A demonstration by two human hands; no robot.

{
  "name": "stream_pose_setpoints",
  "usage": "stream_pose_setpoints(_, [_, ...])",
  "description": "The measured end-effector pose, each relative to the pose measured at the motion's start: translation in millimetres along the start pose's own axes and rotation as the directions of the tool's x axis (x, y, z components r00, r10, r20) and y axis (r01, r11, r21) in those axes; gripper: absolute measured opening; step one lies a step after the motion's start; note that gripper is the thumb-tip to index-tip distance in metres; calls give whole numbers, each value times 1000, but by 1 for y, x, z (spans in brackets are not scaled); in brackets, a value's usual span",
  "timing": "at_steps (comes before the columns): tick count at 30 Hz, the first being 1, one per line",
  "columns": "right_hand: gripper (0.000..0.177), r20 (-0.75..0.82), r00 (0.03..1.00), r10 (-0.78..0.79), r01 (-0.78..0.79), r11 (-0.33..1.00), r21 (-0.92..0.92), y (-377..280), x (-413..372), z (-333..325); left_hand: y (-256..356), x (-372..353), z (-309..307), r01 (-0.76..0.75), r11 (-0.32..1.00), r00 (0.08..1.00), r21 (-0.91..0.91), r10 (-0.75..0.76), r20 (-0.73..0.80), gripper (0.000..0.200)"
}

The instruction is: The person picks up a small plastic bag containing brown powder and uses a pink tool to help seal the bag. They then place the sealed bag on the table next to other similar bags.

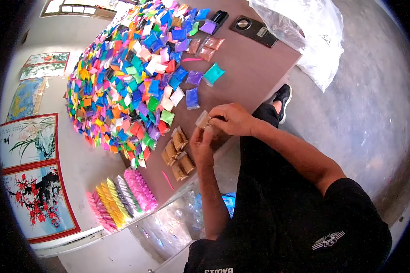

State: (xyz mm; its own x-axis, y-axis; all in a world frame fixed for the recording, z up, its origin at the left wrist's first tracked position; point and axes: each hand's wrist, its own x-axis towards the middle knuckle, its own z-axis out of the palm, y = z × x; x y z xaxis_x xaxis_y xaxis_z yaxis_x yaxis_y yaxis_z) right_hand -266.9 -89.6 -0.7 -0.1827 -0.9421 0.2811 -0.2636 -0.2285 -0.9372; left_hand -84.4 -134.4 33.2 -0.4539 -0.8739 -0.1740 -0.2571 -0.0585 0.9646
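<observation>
My left hand (202, 144) and my right hand (233, 119) meet over the table's near edge. Between their fingertips is a small clear plastic packet (202, 118) with something pale tan inside, both hands pinching it. My fingers cover its lower part. Left of my left hand, several brown-filled clear packets (186, 162) lie grouped on the table. A blue packet (192, 98) rests just beyond my hands, with a purple packet (194, 78) and a teal packet (213, 74) farther off.
A large heap of multicoloured packets (123, 91) covers the table's far side. Bundled pink, yellow and silver twisted packs (118, 200) stand at the left end. A black phone (253, 31) and a clear plastic bag (314, 41) lie at the right. A pink strip (167, 180) is near the edge.
</observation>
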Motion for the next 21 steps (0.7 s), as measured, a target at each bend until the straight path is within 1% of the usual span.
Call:
stream_pose_setpoints(2, [25,-21,998,-53,53,998,29,3,-1,3,2,2,3,-34,992,997,-121,26,-70,27])
stream_pose_setpoints(6, [24,-7,999,-51,51,998,32,-2,0,0,3,1,0,-41,997,997,-61,36,-69,23])
stream_pose_setpoints(9, [24,12,999,-43,42,997,60,-3,2,-2,-2,4,1,-39,994,995,-104,28,-98,21])
stream_pose_setpoints(11, [26,68,997,29,-34,997,72,-4,5,-4,0,4,5,-37,989,990,-143,16,-141,21])
stream_pose_setpoints(14, [27,65,997,37,-45,992,120,-5,6,-5,6,2,7,-27,982,990,-186,1,-139,22])
stream_pose_setpoints(15, [27,67,997,39,-46,992,117,-2,6,-4,3,2,5,-26,982,990,-189,0,-139,22])
stream_pose_setpoints(17, [27,48,998,31,-39,980,197,3,6,-1,-2,3,0,-22,985,994,-173,3,-106,22])
stream_pose_setpoints(18, [27,51,998,31,-40,980,195,3,6,-1,4,1,4,-21,984,994,-176,2,-108,22])
stream_pose_setpoints(20, [26,67,996,66,-77,981,178,-1,6,-4,21,-3,16,40,983,983,-179,-71,-168,21])
stream_pose_setpoints(21, [26,70,995,65,-77,981,176,1,5,-3,16,-2,13,39,982,983,-182,-71,-169,21])
